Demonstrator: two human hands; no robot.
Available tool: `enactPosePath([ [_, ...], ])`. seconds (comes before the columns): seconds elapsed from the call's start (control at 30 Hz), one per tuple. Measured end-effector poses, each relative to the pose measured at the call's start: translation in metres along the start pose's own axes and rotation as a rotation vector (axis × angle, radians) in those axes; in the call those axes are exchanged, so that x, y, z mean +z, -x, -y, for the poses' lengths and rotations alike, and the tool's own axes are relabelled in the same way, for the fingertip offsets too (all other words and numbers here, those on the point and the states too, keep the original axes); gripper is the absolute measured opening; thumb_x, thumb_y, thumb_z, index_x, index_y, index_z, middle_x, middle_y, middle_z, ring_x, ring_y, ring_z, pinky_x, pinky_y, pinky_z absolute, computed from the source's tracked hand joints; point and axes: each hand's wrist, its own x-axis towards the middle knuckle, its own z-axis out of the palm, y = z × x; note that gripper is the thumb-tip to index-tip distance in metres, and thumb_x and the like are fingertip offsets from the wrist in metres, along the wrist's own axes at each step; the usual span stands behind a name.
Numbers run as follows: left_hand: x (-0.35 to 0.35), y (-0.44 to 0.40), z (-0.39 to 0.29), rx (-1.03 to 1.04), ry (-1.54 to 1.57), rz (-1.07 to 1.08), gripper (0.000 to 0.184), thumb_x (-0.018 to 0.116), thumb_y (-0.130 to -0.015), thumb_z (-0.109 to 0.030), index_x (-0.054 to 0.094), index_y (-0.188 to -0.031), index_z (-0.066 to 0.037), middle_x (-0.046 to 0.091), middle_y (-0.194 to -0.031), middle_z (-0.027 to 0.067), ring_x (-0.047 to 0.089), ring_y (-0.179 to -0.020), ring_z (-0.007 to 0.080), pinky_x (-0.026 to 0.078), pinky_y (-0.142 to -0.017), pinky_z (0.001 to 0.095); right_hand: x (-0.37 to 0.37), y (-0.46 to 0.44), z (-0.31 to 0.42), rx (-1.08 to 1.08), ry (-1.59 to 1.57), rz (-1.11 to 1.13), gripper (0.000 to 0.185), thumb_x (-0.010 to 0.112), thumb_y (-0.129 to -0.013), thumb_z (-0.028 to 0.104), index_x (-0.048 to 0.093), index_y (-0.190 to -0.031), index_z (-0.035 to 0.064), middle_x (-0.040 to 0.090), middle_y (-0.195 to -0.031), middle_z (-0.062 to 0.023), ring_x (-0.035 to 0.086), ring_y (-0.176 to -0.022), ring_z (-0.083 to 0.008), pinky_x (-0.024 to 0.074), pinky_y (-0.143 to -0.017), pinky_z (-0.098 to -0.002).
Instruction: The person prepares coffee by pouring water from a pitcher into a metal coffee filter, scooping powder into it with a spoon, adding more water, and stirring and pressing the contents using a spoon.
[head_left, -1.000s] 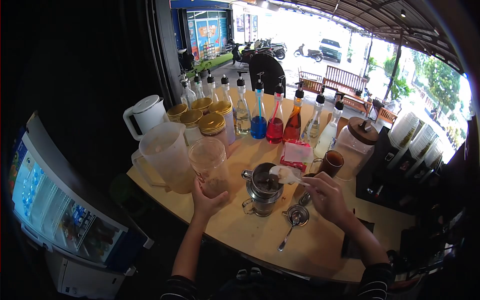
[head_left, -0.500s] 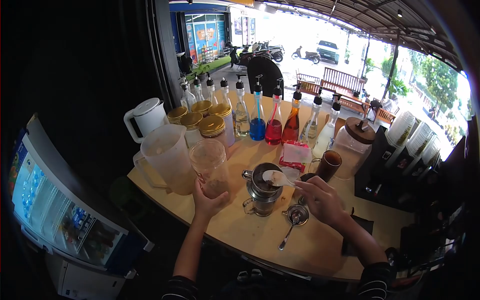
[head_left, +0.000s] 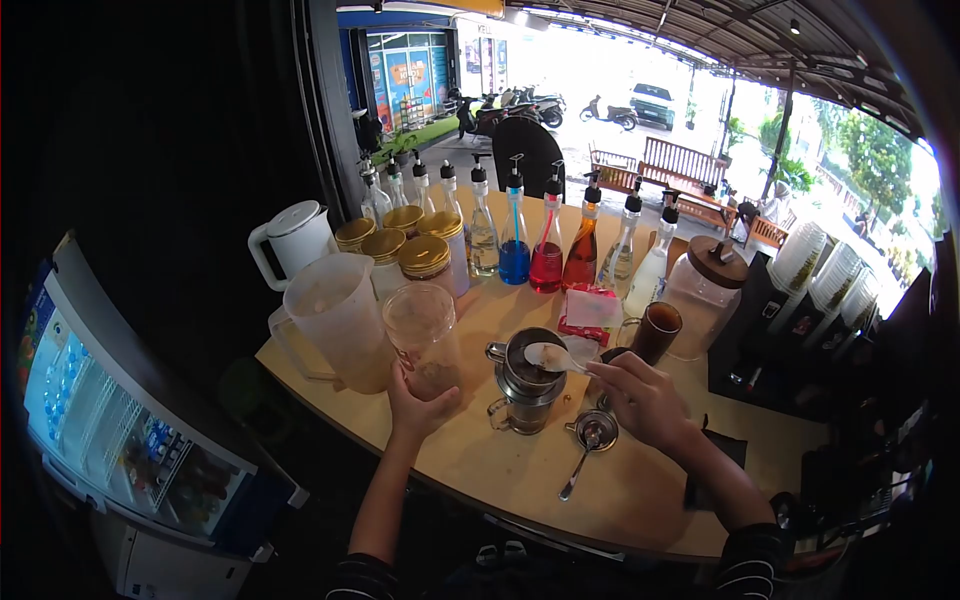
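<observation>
R hand (head_left: 640, 400) is pinching spoon (head_left: 549, 356), fingers curled tight, bowl hovering at metal cup's (head_left: 516, 380) mouth; L hand (head_left: 422, 408) is clasping jar (head_left: 418, 325), btwn pitcher (head_left: 328, 315) & metal cup. Pkt (head_left: 590, 310) & brown glass (head_left: 657, 335) are sitting beyond spoon. Long axis is running crosswise, tip pointing L.

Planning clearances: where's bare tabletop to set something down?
Near edge: bare wood between the left forearm and metal spoon. Another patch: right of that spoon, toward the right forearm. Crowded: the back, with bottles and gold-lidded jars; the middle, with clear jar, metal cup, white scoop.
</observation>
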Motion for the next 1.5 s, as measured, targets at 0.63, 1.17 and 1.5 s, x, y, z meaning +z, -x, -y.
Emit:
enactPosePath([
  [0.63, -0.007, -0.001, 0.009, 0.092, -0.142, 0.026, 0.092, 0.086, -0.057, -0.024, 0.039, -0.132, 0.0, 0.051, -0.123, 0.0159, 0.052, -0.115, 0.0277, 0.042, -0.098, 0.0398, 0.086, -0.155, 0.039, -0.54, 0.499, 0.199, 0.03, 0.062, -0.075, 0.009, 0.065, -0.104, 0.0103, 0.059, -0.102, -0.0013, 0.054, -0.104, -0.0165, 0.034, -0.101, -0.0448],
  [1.17, -0.001, 0.017, -0.008, 0.533, -0.448, -0.225, 0.079, 0.079, -0.07, -0.022, 0.037, -0.133, -0.001, 0.045, -0.127, 0.0181, 0.046, -0.117, 0.0329, 0.039, -0.099, 0.0419, -0.008, 0.019, -0.056, 0.308, -0.059, -0.174, 0.027, 0.065, -0.08, 0.004, 0.061, -0.107, 0.001, 0.06, -0.103, -0.0142, 0.061, -0.094, -0.0268, 0.0482, -0.079, -0.0343],
  [1.5, 0.079, -0.02, -0.066, 0.403, 0.072, 0.319, 0.104, 0.088, -0.062, -0.025, 0.027, -0.142, -0.003, 0.051, -0.125, 0.0183, 0.05, -0.121, 0.0281, 0.04, -0.102, 0.0394, 0.042, 0.106, -0.112, 0.815, -0.323, -0.077, 0.027, 0.056, -0.094, 0.021, 0.06, -0.107, -0.0021, 0.068, -0.092, -0.0138, 0.067, -0.084, -0.0205, 0.051, -0.08, -0.0317],
])
